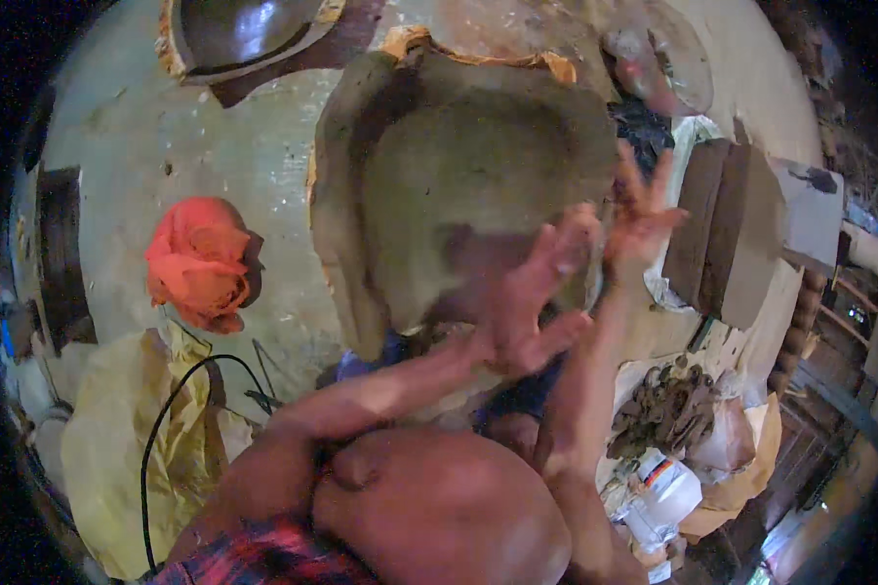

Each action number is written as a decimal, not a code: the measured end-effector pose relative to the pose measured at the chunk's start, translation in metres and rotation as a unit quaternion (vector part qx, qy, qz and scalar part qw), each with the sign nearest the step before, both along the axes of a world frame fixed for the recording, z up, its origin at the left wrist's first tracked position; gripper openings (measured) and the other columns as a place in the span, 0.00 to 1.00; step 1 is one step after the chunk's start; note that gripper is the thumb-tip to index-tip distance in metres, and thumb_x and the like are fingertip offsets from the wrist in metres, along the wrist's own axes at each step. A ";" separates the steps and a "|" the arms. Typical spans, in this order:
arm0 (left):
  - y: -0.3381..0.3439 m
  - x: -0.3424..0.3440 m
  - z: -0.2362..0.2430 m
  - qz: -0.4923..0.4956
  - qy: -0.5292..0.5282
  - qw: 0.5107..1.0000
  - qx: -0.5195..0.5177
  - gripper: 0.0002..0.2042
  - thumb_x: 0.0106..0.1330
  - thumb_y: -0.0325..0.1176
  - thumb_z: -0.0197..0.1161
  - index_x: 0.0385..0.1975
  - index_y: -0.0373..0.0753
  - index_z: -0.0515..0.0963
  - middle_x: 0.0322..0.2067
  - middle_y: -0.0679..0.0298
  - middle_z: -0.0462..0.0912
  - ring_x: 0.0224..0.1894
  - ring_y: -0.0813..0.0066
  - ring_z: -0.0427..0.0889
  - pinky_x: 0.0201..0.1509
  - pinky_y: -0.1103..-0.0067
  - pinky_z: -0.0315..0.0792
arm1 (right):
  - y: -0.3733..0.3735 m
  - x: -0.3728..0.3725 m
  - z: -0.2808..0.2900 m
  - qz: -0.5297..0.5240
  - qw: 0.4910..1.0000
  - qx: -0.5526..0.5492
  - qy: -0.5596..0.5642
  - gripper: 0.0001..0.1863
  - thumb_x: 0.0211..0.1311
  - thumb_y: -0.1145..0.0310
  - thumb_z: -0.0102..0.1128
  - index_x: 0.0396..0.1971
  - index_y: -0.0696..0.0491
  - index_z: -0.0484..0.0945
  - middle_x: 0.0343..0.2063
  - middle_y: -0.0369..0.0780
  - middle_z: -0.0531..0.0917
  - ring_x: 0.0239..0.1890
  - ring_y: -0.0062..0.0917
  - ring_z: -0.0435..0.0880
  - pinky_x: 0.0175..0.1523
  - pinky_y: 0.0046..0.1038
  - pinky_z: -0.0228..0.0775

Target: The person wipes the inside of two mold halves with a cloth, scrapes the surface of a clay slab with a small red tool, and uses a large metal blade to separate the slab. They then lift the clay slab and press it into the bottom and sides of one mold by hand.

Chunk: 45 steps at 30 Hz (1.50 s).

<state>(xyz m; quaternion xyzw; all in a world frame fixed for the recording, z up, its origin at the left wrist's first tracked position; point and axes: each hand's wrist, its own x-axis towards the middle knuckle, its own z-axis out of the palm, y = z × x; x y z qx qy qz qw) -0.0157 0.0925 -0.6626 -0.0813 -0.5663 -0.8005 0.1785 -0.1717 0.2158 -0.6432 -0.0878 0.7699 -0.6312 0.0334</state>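
A wide, shallow grey-brown clay form [458, 185] with a raised rim lies on the work surface in front of me. My left hand [537, 297] is over its near right part, thumb and fingers apart, holding nothing. Just beyond the right rim, my right hand [644, 214] has its fingers spread and nothing in them. Both hands are somewhat blurred, and I cannot tell whether either touches the clay. Beside my right hand stands a thick brown block, apparently clay [727, 229].
A crumpled orange-red bundle [200, 263] lies to the left. Yellowish sheeting [117, 439] and a black cable [149, 458] are at the near left. Another rimmed form [254, 68] sits at the far left. Dark clay scraps [663, 409] lie at the near right, by a white container [668, 497].
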 end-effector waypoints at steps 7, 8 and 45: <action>-0.164 -0.026 0.067 0.346 -0.005 0.928 -0.137 0.36 0.74 0.35 0.62 0.77 0.29 0.56 0.77 0.48 0.60 0.79 0.58 0.59 0.82 0.66 0.53 | -0.105 0.052 0.038 -0.053 0.968 -0.162 0.181 0.54 0.67 0.19 0.30 0.63 0.58 0.74 0.49 0.51 0.86 0.46 0.40 0.88 0.50 0.32 0.80; -0.170 -0.031 0.077 0.373 -0.060 0.919 -0.113 0.35 0.75 0.36 0.61 0.78 0.30 0.55 0.77 0.48 0.60 0.79 0.58 0.59 0.81 0.66 0.53 | -0.120 0.056 0.011 -0.044 0.969 -0.169 0.174 0.53 0.69 0.20 0.32 0.61 0.60 0.75 0.47 0.51 0.86 0.42 0.40 0.88 0.47 0.33 0.81; -0.207 0.016 -0.012 0.236 -0.360 0.880 -0.203 0.27 0.85 0.42 0.36 0.73 0.31 0.66 0.73 0.51 0.70 0.75 0.61 0.66 0.79 0.72 0.54 | -0.151 0.083 -0.108 0.067 0.993 -0.030 0.094 0.30 0.81 0.42 0.46 0.28 0.55 0.72 0.24 0.37 0.75 0.24 0.19 0.70 0.30 0.24 0.61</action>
